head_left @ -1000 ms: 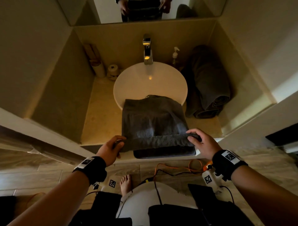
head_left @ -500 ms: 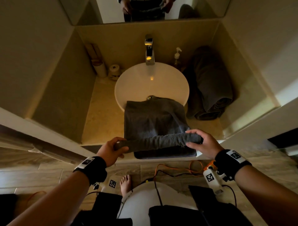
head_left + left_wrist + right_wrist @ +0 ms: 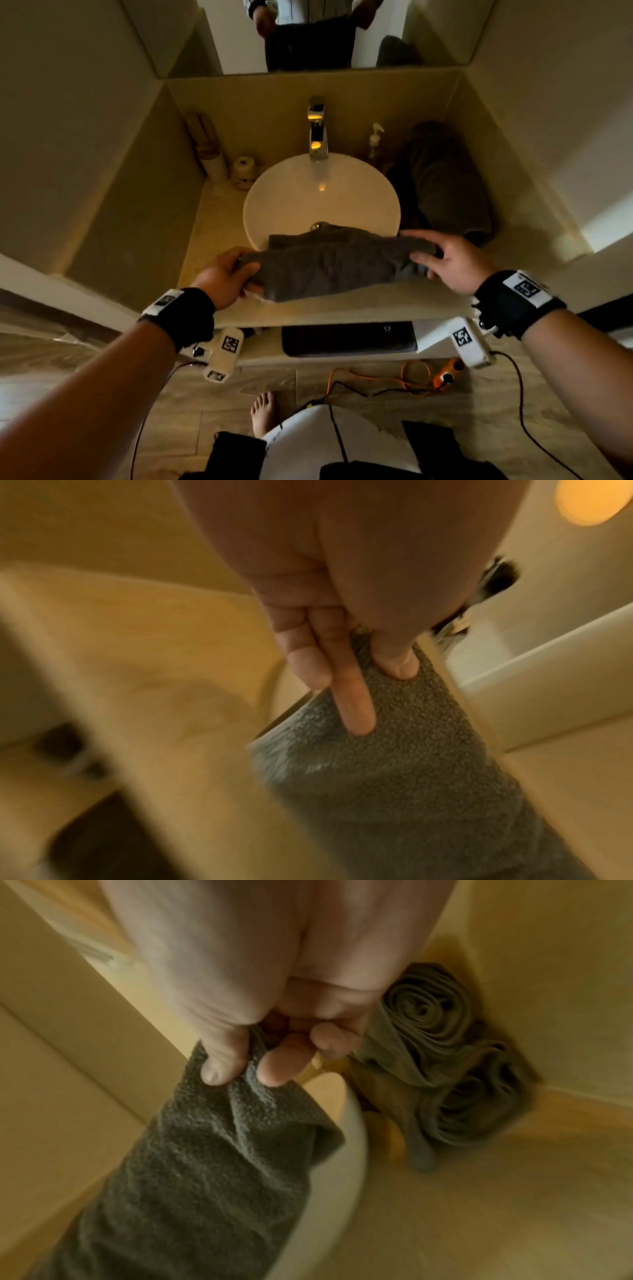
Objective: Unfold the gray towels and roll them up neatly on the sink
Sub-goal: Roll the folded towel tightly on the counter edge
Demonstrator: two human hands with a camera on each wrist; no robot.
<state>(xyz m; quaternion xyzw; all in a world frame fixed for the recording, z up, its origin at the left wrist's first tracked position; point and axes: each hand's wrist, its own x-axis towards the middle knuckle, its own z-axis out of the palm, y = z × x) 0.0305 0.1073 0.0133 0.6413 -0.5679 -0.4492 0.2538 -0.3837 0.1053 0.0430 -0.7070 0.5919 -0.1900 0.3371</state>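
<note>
Dim beige alcove walls [image 3: 102, 154], mirror [image 3: 308, 34] above (warm light), wood-look floor [image 3: 239, 394]

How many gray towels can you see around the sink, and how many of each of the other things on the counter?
Gray towels: 3, one held by the left hand and right hand, two rolled beside the basin.
Faucet: 1.
Soap pump bottle: 1.
Paper rolls: 2.
Total: 7.

Versus 1.0 s ago: gray towel [image 3: 329, 265] no longer hangs over the counter front, its near edge carried up toward the basin [image 3: 322, 195] by left hand [image 3: 224, 275] and right hand [image 3: 448, 262].
</note>
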